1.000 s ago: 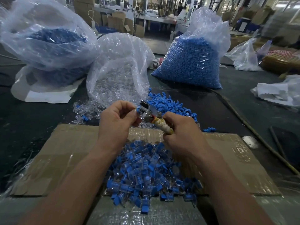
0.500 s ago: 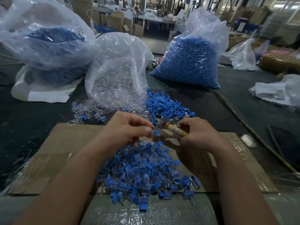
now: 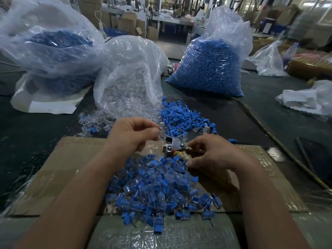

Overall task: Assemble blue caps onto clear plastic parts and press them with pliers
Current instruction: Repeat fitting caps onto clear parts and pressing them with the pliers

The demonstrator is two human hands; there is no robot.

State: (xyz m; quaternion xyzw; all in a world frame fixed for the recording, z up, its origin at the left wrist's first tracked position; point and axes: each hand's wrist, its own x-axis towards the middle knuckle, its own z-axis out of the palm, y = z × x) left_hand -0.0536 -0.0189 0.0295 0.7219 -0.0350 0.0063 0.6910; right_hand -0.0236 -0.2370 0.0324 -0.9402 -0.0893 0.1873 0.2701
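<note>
Head cam view: right hand (image 3: 213,155) has its fingers wrapped round the pliers (image 3: 175,147), metal head pointing left, sitting just above the far edge of the pile of finished pieces (image 3: 158,191) on the cardboard (image 3: 62,168). Left hand (image 3: 133,135) hovers just left of the pliers head, fingers curled and tips pinched together, but honestly can't tell if there's a clear part in there. Loose blue caps (image 3: 181,117) lie on the dark worktop (image 3: 27,132) just past the hands, next to clear parts (image 3: 97,123) spilling out of an open bag (image 3: 129,78). A full bag of blue caps (image 3: 208,67) stands further back on the right
</note>
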